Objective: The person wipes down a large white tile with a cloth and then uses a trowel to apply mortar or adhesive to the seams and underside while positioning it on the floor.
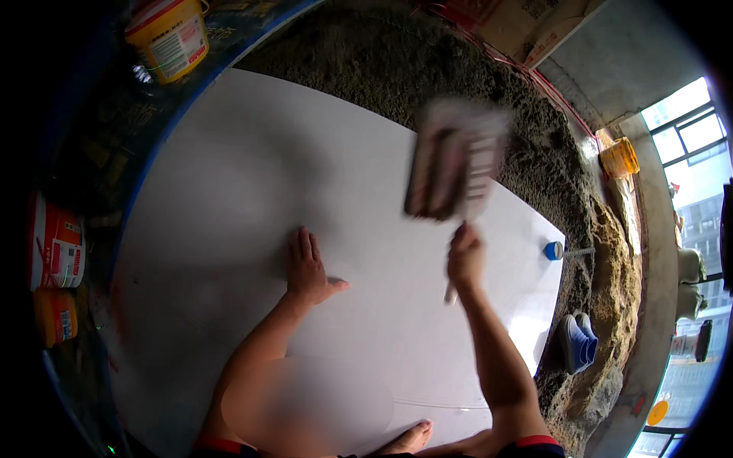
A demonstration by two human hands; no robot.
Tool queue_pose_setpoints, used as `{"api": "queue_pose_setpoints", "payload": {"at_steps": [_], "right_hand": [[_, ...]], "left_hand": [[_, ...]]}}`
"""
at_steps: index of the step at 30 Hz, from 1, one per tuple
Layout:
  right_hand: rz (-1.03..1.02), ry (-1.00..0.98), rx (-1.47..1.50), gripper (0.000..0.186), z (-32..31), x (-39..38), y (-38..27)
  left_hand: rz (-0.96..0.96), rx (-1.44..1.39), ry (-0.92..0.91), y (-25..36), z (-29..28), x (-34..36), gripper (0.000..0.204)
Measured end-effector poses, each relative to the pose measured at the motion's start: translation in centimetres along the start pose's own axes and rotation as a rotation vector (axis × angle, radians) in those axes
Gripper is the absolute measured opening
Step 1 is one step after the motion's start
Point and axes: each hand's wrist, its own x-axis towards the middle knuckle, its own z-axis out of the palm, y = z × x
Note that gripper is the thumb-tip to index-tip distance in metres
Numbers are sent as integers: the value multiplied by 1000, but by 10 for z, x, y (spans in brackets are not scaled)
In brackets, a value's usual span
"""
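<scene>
My right hand is wrapped around the handle of a mallet-like tool with a broad rectangular head. The head is smeared by motion and raised over the far right part of a large pale tile. Its handle end pokes out below my fist. Flat on the tile's middle rests my left hand, fingers stretched forward and thumb out to the right. A bare foot shows at the lower edge, on the tile.
Rough grey mortar or sand borders the tile's far and right sides. A small blue-rimmed round object sits at its right corner. Blue-and-white shoes stand right. Yellow bucket, red-and-white bucket and orange tub stand left; another orange bucket, far right.
</scene>
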Motion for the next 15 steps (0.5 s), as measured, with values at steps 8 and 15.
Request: {"api": "queue_pose_setpoints", "payload": {"at_steps": [8, 15], "right_hand": [[599, -574, 308, 57, 1, 98, -58], [79, 84, 356, 54, -22, 72, -64]], "left_hand": [[-36, -35, 82, -11, 7, 11, 135], [-43, -39, 6, -12, -3, 8, 134]]}}
